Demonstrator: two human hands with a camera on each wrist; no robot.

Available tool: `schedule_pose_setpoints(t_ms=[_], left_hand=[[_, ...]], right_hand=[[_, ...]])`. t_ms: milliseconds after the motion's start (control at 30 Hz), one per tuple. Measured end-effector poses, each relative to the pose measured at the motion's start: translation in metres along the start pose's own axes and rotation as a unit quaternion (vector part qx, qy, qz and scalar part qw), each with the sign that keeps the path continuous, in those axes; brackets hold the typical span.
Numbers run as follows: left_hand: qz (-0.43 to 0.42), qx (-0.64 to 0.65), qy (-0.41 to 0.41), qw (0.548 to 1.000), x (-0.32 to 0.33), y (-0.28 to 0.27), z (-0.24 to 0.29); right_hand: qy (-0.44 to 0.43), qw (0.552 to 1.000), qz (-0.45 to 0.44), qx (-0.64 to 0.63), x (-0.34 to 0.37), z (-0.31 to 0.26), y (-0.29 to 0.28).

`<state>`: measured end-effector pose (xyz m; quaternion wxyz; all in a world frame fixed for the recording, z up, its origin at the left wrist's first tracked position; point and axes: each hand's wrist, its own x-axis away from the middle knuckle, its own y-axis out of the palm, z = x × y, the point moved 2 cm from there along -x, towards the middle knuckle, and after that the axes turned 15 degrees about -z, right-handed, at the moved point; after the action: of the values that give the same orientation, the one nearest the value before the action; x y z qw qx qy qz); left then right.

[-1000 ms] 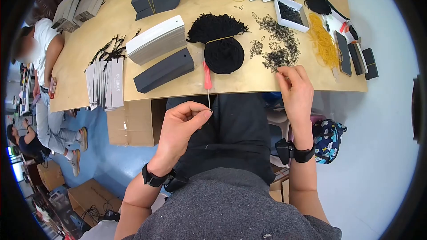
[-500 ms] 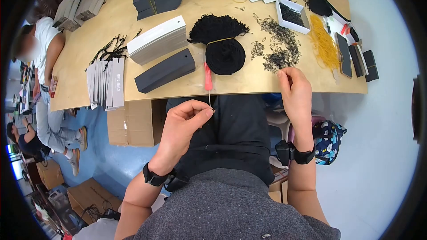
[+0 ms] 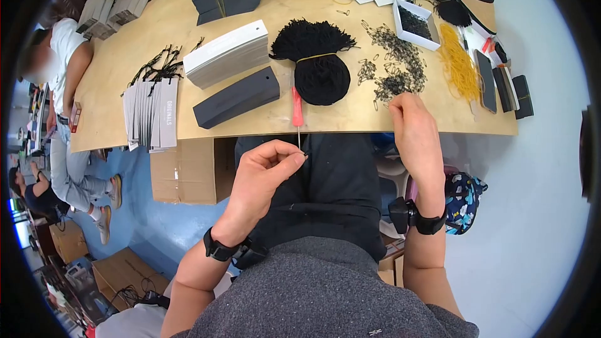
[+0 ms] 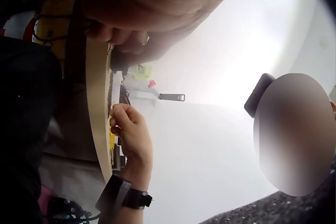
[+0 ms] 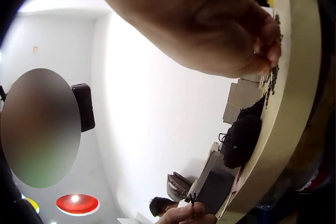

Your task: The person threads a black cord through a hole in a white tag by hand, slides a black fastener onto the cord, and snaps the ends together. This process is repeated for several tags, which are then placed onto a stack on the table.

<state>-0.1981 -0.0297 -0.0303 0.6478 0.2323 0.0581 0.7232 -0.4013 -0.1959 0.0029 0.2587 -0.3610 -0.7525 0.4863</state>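
Note:
My left hand [image 3: 270, 166] pinches a small black piece between thumb and forefinger, right at the tip of a thin metal shaft. That shaft belongs to a red-handled tool [image 3: 297, 109] lying over the table's front edge. In the right wrist view, the black piece [image 5: 192, 199] shows a thin forked end above the left fingertips. At the near edge of a scattered pile of small black wire pins [image 3: 394, 56], my right hand [image 3: 414, 128] has its fingers curled and fingertips down. I cannot tell whether a pin is between them.
A black cord bundle [image 3: 322, 80] with a yellow band lies mid-table. Left of it are white tags [image 3: 225, 53], dark tags [image 3: 236, 97] and corded grey tags [image 3: 150, 112]. A white box [image 3: 416, 25] of pins, yellow rubber bands [image 3: 457, 66] and a phone [image 3: 484, 81] stand right.
The right fingers curl in more over the pile's near edge. The left hand keeps its pinch at the shaft's tip, and the whole view has shifted slightly.

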Motion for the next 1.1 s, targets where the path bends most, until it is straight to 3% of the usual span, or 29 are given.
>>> schedule_pose_setpoints(t_ms=[67,100,133,167,200,267,300,367,400,467,700,767,1000,1100], left_hand=[[0.007,0.006,-0.002,1.0,0.002,0.0,0.0],[0.003,0.006,0.002,1.0,0.002,0.001,0.0],[-0.002,0.006,0.006,1.0,0.001,0.001,0.001],[-0.001,0.005,0.006,1.0,0.001,0.0,0.001],[-0.002,0.002,0.013,1.0,0.0,0.0,0.0],[-0.002,-0.001,0.018,1.0,0.001,0.0,0.0],[-0.005,0.005,0.024,1.0,0.001,0.001,0.001],[-0.006,0.01,0.03,0.999,0.002,0.002,0.002],[0.0,-0.007,0.035,0.999,0.002,0.001,0.001],[0.006,-0.025,0.04,0.999,0.003,0.0,0.001],[0.012,-0.151,0.06,0.987,0.008,0.001,0.006],[0.01,-0.162,0.07,0.984,0.007,0.002,0.006],[0.019,-0.184,0.084,0.979,0.006,0.001,0.006],[0.023,-0.186,0.081,0.979,0.006,0.001,0.006]], right_hand=[[0.0,0.986,-0.03,-0.163,0.006,-0.003,0.002],[-0.002,0.986,-0.032,-0.165,0.01,-0.009,0.005],[0.029,0.93,-0.102,-0.353,0.015,-0.016,0.012],[0.06,0.832,-0.167,-0.525,0.02,-0.024,0.02],[0.051,0.775,-0.206,-0.595,0.025,-0.034,0.024],[0.06,0.694,-0.261,-0.669,0.031,-0.045,0.041],[0.06,0.693,-0.261,-0.669,0.033,-0.049,0.044],[0.069,0.573,-0.299,-0.76,0.035,-0.056,0.051],[0.068,0.573,-0.299,-0.76,0.034,-0.056,0.052],[0.084,0.507,-0.331,-0.792,0.033,-0.058,0.055],[0.136,0.429,-0.359,-0.818,0.029,-0.062,0.057],[0.114,0.376,-0.392,-0.832,0.03,-0.056,0.065],[0.126,0.358,-0.394,-0.837,0.031,-0.057,0.067],[0.125,0.387,-0.386,-0.828,0.032,-0.061,0.065]])
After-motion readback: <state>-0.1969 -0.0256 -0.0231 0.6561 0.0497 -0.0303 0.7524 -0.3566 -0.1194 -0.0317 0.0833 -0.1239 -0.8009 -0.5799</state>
